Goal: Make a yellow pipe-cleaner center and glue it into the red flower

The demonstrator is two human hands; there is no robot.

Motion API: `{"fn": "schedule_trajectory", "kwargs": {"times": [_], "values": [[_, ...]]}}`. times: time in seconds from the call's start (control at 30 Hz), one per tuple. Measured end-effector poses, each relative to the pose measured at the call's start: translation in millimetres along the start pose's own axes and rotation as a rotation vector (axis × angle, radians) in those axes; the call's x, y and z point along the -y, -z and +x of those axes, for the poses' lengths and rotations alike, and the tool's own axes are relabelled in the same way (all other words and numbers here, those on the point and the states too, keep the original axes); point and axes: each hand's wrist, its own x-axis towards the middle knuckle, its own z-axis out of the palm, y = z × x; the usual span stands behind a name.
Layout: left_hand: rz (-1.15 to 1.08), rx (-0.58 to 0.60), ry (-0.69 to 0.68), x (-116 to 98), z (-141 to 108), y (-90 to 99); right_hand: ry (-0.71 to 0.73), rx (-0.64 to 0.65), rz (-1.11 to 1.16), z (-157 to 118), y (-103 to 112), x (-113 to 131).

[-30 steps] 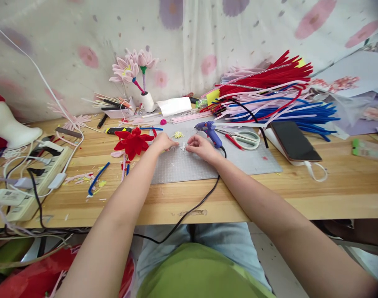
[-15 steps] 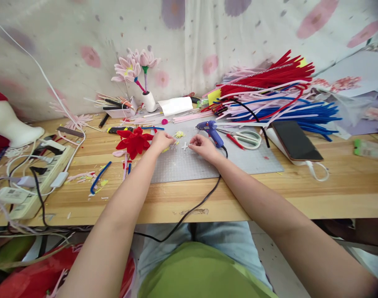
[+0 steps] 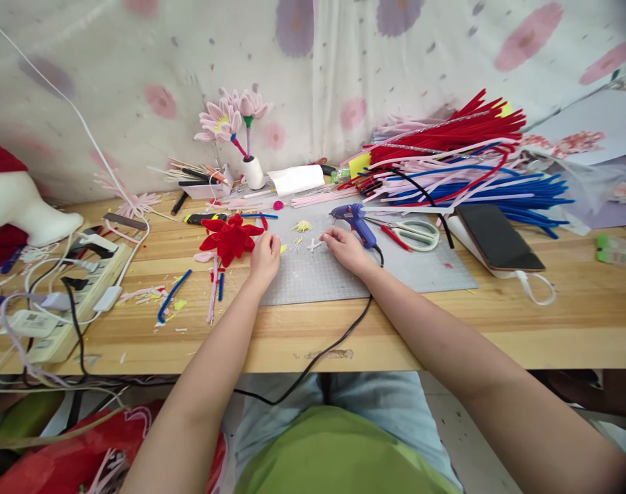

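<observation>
My left hand is closed beside the red fuzzy flower, close to its right petals; whatever its curled fingers hold is hidden. My right hand is in a pinch over the grey cutting mat, with its fingertips near a small white cross-shaped piece. I cannot make out anything between those fingers. Between the hands lie a yellow-tipped stamen bunch and a few loose stamens. Just beyond my right hand rests a blue glue gun.
Scissors and a phone lie to the right. Piles of red, pink and blue pipe cleaners fill the back right. A power strip with tangled cords stands left. The glue gun's black cord crosses the front edge.
My left hand has drawn back from the loose stamens, leftward and nearer to me, beside the red flower. My right hand stays near the white piece. The view has shifted slightly.
</observation>
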Motion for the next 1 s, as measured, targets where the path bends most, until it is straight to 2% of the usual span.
{"fn": "schedule_trajectory", "kwargs": {"times": [0.13,0.4,0.6,0.7,0.87,1.0], "values": [[0.079,-0.035,0.043,0.4,-10.4,0.5,-0.015,0.004,-0.012,-1.5,-1.3,-0.6],[0.147,-0.087,0.117,4.8,-14.6,9.7,-0.067,0.007,0.021,-4.5,-2.1,3.8],[0.188,-0.010,0.215,14.7,-11.7,16.7,-0.065,0.010,0.001,-5.5,-3.0,5.1],[0.180,0.012,0.203,17.5,-10.3,15.3,-0.060,0.007,-0.025,-5.0,-3.7,3.3],[0.194,-0.018,0.183,19.0,-9.4,9.5,-0.046,0.003,-0.010,-4.0,-4.4,0.0],[0.200,-0.044,0.129,10.6,-12.2,7.7,-0.053,0.006,-0.006,-4.0,-4.4,-0.3]]}}
